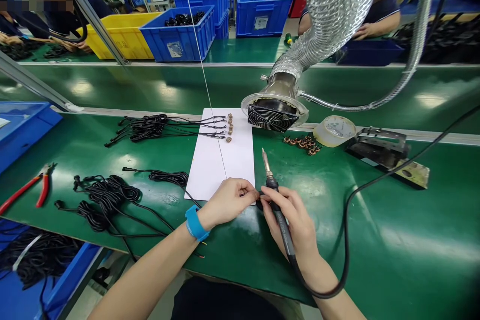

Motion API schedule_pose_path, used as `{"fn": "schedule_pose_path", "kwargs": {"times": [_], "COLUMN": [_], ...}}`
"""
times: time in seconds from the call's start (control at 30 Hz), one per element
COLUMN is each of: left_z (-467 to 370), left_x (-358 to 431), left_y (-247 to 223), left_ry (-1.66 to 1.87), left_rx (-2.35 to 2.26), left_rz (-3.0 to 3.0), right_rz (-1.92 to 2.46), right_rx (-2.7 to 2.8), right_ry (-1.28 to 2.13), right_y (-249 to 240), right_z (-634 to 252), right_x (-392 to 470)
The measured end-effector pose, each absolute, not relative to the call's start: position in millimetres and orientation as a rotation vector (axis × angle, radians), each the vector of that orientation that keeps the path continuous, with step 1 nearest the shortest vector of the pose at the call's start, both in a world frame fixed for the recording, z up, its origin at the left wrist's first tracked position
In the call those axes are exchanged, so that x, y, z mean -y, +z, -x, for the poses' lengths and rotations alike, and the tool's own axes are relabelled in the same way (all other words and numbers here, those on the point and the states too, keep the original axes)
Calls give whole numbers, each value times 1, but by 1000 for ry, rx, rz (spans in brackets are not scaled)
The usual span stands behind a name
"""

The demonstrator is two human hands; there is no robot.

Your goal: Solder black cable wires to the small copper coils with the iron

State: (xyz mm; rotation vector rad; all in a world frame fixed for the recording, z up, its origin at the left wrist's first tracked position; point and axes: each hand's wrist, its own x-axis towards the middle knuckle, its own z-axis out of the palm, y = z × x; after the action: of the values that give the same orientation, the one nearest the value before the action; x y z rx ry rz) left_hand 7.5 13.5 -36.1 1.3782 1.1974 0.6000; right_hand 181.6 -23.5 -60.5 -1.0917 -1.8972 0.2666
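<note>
My left hand (pixel 234 199), with a blue band at the wrist, has its fingertips pinched over the white sheet's (pixel 210 165) near edge. A black cable (pixel 168 176) runs under that wrist toward the pinch; its end is mostly hidden by the fingers. My right hand (pixel 290 215) holds a soldering iron (pixel 283 230), tip (pixel 266 160) pointing up and away. Its thumb and forefinger meet my left fingertips at a small dark piece (pixel 259 202), too covered to name. Several small brownish connectors (pixel 230 129) lie by the stripped ends of bundled black cables (pixel 150 126).
A fume extractor hood (pixel 275 107) hangs over the sheet's far right. Behind the iron are small copper-coloured parts (pixel 305 145), a round tub (pixel 335 131) and an iron stand (pixel 386 155). Coiled cables (pixel 108 197) and red-handled cutters (pixel 44 185) lie left. People sit across the bench.
</note>
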Motion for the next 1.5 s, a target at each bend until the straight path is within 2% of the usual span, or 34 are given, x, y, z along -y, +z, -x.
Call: {"fn": "schedule_pose_path", "kwargs": {"times": [0.17, 0.33, 0.47, 1.5], "left_z": [-8, -7, -7, -11], "left_x": [-14, -14, -13, -12], "left_y": [-33, -33, -32, -31], "left_ry": [622, 595, 587, 603], "left_rx": [-1229, -1245, -1246, -1217], "left_rz": [-1348, -1332, -1334, -1322], "right_rz": [1146, 1251, 1192, 1202], "right_rx": [1734, 1363, 1209, 1233], "right_ry": [188, 276, 209, 229], "right_y": [-56, -59, -63, -59], "right_z": [-189, -200, -202, -200], "right_x": [27, 40, 46, 48]}}
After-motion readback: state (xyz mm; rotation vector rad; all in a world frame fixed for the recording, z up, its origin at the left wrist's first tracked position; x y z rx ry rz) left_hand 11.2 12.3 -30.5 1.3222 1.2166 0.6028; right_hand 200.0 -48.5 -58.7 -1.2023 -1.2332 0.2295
